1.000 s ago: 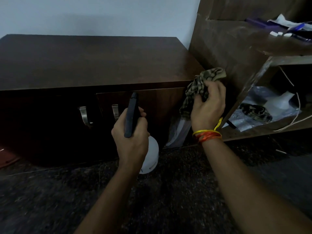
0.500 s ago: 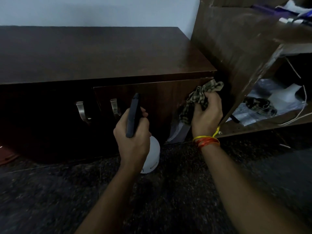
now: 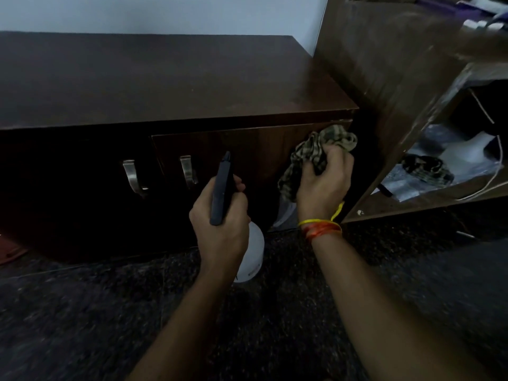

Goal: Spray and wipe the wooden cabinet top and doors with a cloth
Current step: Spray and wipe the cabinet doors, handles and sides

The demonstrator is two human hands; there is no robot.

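Since a second ago, right hand (image 3: 324, 185) and cloth (image 3: 316, 155) have dropped from the cabinet's top right corner to the upper right corner of the right door (image 3: 247, 155); left hand (image 3: 220, 218) and bottle have barely shifted.

Right hand: fingers curled tight round a bunched checked cloth, olive and dark. Cloth sits above and ahead of the knuckles, pressed to the door face just under the cabinet top (image 3: 165, 81); a loose tail hangs down left of the hand. Yellow and orange threads (image 3: 320, 228) tied round that wrist.

Left hand: wrapped round the neck of a spray bottle (image 3: 251, 254), dark spray head (image 3: 222, 188) rising out of the fist, nozzle aimed at the right door. White bottle body shows below and right of the hand, off the floor. Whether a finger is on the trigger, cannot tell.

Cabinet: dark wood, two doors, a metal handle on each: left handle (image 3: 133, 177), right handle (image 3: 188, 171). Left door (image 3: 68, 174) in deep shadow.

Right of the cabinet: open wooden shelf unit (image 3: 384, 78), holding plastic wrap, a dark checked item, white cord. Floor (image 3: 82, 325) dark and speckled.
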